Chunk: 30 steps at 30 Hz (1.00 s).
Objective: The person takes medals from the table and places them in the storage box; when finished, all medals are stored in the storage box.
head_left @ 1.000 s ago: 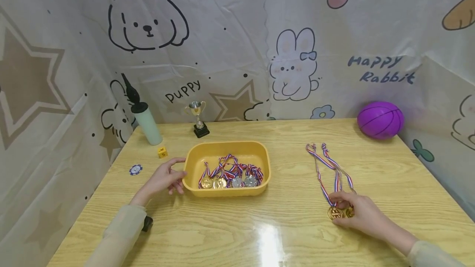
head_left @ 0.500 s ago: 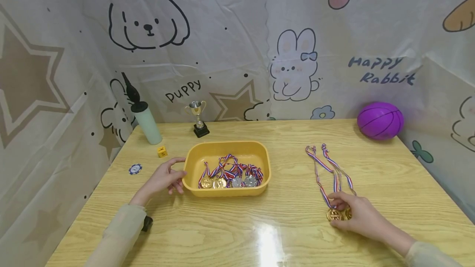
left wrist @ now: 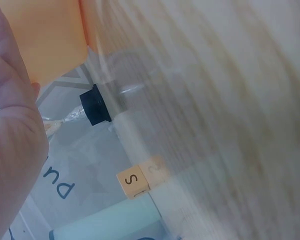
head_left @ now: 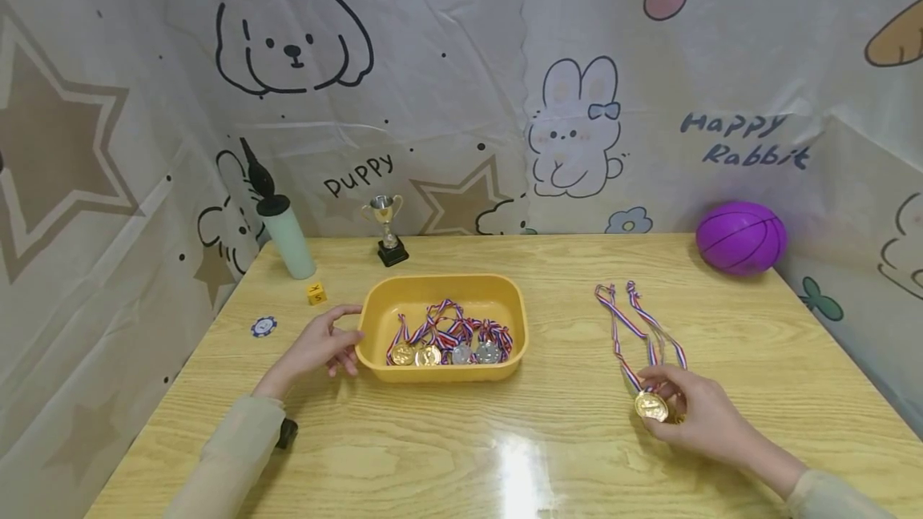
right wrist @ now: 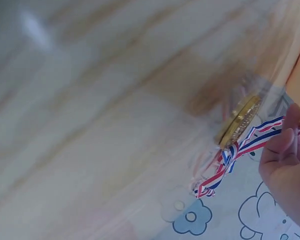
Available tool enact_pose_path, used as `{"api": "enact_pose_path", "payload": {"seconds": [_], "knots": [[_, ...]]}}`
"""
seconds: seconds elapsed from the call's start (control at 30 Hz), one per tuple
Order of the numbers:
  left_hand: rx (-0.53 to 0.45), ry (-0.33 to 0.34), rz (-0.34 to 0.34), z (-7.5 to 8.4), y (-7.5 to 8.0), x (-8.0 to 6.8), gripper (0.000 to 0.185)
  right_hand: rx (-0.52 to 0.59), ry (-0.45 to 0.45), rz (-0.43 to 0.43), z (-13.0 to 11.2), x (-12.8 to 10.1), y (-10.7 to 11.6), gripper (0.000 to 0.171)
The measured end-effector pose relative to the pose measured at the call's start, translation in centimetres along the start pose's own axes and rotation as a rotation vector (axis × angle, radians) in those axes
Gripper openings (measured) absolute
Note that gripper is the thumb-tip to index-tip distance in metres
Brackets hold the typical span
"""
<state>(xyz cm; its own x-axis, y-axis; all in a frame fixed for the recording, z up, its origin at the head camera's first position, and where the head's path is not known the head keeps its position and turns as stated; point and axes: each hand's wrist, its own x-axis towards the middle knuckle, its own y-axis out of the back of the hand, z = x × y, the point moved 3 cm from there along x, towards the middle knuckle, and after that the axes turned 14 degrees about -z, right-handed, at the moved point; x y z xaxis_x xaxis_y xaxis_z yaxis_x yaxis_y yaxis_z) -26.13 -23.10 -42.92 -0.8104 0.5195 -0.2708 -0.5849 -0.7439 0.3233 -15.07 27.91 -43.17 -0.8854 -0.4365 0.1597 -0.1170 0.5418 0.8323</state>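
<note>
My right hand (head_left: 699,415) pinches a gold medal (head_left: 651,407) between thumb and fingers, its face tilted up. A red, white and blue ribbon (head_left: 629,371) runs from it up the table. A second gold medal (right wrist: 240,121) lies beside it, partly hidden behind my hand in the head view. At the table's left, my left hand (head_left: 320,348) touches the end of a yellow bin (head_left: 443,373), index finger and thumb against its rim, the other fingers hanging loosely below. Inside the bin lie two gold medals (head_left: 428,356) and two silver medals (head_left: 488,352) with bunched ribbons.
Behind the bin stands a small trophy cup (head_left: 388,231). A pale green cylinder with a black top (head_left: 287,239), a yellow letter cube (head_left: 316,293) and a blue-white chip (head_left: 264,327) are at left. A purple ball (head_left: 741,238) sits at the back right corner.
The gold medal in my right hand has tipped up, so its face shows brighter and rounder. My left hand and the bin have stayed in place.
</note>
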Motion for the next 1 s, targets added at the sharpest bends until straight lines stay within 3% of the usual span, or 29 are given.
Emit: {"api": "enact_pose_path", "payload": {"seconds": [0.4,1.0], "knots": [[0.004,0.003,-0.003,0.1,0.1,0.1,0.060,0.146,0.143,0.155,-1.4,1.6,1.7,0.059],[-0.010,-0.007,-0.011,0.1,0.1,-0.1,0.061,0.228,0.331,0.218,-4.5,5.3,4.6,0.067]]}}
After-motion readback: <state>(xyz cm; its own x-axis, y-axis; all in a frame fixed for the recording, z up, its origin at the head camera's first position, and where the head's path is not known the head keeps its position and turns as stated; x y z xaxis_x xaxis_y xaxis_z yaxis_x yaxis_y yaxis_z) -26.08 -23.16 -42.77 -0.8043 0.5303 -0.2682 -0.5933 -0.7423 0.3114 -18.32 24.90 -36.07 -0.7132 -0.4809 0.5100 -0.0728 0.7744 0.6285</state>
